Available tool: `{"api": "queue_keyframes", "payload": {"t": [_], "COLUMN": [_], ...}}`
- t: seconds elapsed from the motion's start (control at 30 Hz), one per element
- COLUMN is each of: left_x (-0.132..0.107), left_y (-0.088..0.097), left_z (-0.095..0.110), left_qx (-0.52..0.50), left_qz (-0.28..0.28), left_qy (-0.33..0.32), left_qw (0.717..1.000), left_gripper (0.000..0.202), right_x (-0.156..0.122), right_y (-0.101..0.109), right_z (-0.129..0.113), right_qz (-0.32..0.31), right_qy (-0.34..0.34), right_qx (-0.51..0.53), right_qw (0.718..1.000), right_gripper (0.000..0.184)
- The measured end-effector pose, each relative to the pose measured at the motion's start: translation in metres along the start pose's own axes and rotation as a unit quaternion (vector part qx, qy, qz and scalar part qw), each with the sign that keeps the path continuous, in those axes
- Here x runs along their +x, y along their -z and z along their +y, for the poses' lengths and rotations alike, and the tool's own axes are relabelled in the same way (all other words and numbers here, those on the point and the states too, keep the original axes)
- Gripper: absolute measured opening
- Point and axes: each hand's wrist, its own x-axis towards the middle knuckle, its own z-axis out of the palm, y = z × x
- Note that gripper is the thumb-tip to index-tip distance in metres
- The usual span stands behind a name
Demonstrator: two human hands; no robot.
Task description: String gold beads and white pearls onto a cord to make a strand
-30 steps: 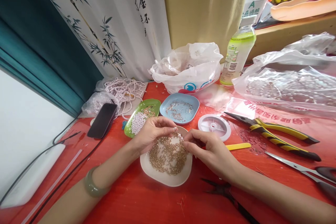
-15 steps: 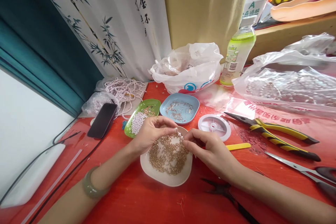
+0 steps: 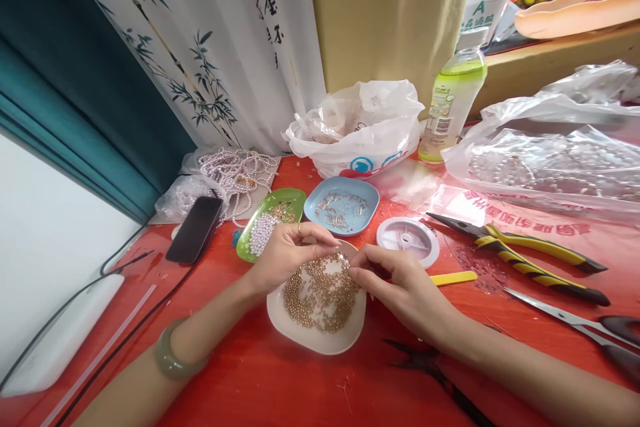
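Observation:
Over the white dish (image 3: 315,341) of small gold beads (image 3: 320,300), my two hands face each other with fingertips close together. My left hand (image 3: 287,253) is closed in a pinch, thumb against fingers, at one end of a short string of small pearly beads (image 3: 342,258). Opposite it, my right hand (image 3: 395,275) pinches the other end of the string. The thread itself is too fine to make out. Just behind my left hand is a green dish (image 3: 245,248) with white pearl beads (image 3: 263,233) and gold bits.
A blue dish (image 3: 370,217) of metal pins and a thread spool (image 3: 430,247) lie behind. To the right are yellow-black pliers (image 3: 530,260), scissors (image 3: 560,317) and a yellow stick (image 3: 455,278). Dark pliers (image 3: 425,360) lie near my right forearm; a phone (image 3: 195,230) is at left.
Both hands stay nearly in place over the white dish. Fewer of the pearly beads show between my fingertips than before, and my left fingers have shifted slightly.

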Motion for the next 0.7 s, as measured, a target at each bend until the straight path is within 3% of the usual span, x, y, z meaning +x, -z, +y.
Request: {"api": "queue_keyframes", "payload": {"t": [0.37,0.53,0.7], "left_x": [0.0005,-0.0002,-0.001], "left_y": [0.0003,-0.0013,-0.0019], "left_z": [-0.0012,-0.0016,-0.0021], "left_qx": [0.004,0.003,-0.014], "left_qz": [0.014,-0.008,0.008], "left_qy": [0.009,0.002,0.03], "left_qw": [1.0,1.0,0.999], "left_gripper": [0.006,0.005,0.011], "right_x": [-0.0003,0.0001,0.0003], "right_y": [0.0016,0.0017,0.0017], "right_z": [-0.0006,0.0,0.0007], "right_qz": [0.008,0.006,0.006], "right_qy": [-0.008,-0.002,-0.001], "right_qx": [0.019,0.014,0.012], "right_qw": [1.0,1.0,1.0], "right_gripper": [0.016,0.016,0.015]}}
